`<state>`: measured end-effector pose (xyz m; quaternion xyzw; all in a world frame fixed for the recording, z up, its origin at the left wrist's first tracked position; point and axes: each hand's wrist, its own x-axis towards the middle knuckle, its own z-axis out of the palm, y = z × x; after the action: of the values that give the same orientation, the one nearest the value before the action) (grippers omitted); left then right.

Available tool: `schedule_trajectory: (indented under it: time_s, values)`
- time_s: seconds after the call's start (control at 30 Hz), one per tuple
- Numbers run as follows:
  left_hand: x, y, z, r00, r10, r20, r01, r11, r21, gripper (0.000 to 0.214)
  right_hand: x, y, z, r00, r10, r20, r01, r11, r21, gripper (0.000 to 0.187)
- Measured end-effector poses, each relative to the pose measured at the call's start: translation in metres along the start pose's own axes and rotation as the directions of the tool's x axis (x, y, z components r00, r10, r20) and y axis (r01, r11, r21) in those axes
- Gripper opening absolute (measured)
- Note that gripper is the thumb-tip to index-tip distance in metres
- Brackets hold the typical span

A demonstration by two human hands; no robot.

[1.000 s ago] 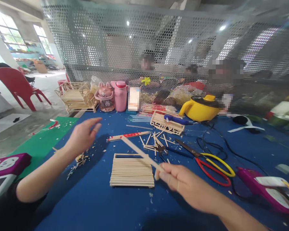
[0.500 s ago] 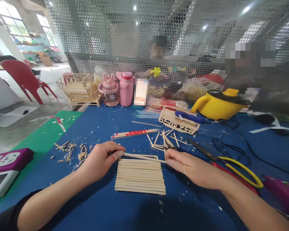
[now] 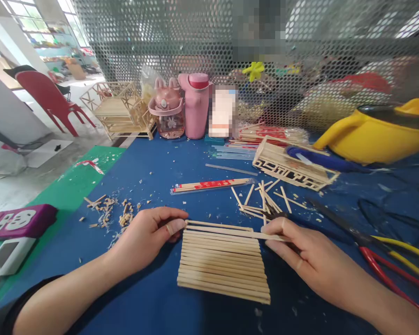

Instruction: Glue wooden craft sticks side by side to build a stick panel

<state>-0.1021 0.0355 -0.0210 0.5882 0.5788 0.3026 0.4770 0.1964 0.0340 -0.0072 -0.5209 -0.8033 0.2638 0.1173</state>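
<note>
A flat panel of wooden sticks [image 3: 223, 265] laid side by side lies on the blue table before me. Along its far edge runs a loose wooden stick [image 3: 226, 232], just nearer than the frame's last stick. My left hand [image 3: 157, 228] pinches the stick's left end at the panel's far left corner; whether those fingers also touch the panel is hidden. My right hand [image 3: 296, 251] grips the stick near its other end, which sticks out past the panel's right side. Behind the right hand lie several short cut sticks [image 3: 265, 197].
Scissors [image 3: 359, 237] lie at the right. Farther back are packaged chopsticks [image 3: 212, 185], glue sticks [image 3: 233, 152], a small stick frame [image 3: 293, 163], a blue glue gun [image 3: 324, 160] and a yellow pot [image 3: 380, 135]. Pink bottles [image 3: 196, 107] stand before the perforated screen. Wood scraps [image 3: 106, 209] litter the left.
The view has moved closer and tilted down. The stick has come down against the panel's far edge, and its right end now reaches out beyond my right fingers.
</note>
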Motion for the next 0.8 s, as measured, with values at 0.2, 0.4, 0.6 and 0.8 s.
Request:
schedule_trajectory:
  time_s: [0.2,0.4,0.6,0.8]
  values:
    - [0.002,-0.002,0.001,1.0,0.024,-0.014,-0.023,0.999,0.023,0.018,-0.003,0.012,0.012,0.994,-0.065,-0.085,0.056,0.993,-0.108,0.022]
    - [0.003,-0.003,0.002,0.997,0.069,-0.037,-0.065,0.994,0.093,0.016,-0.002,0.013,0.009,0.987,0.0,-0.16,-0.007,0.999,-0.039,0.02]
    - [0.0,-0.004,0.003,0.998,0.045,-0.051,-0.042,0.998,0.047,0.021,0.001,0.011,0.008,0.979,-0.034,-0.203,0.024,0.999,-0.048,0.016]
    - [0.0,-0.007,0.003,0.989,0.108,-0.101,-0.094,0.986,0.135,0.02,0.002,0.011,0.009,0.971,-0.021,-0.24,0.01,0.999,-0.049,0.017]
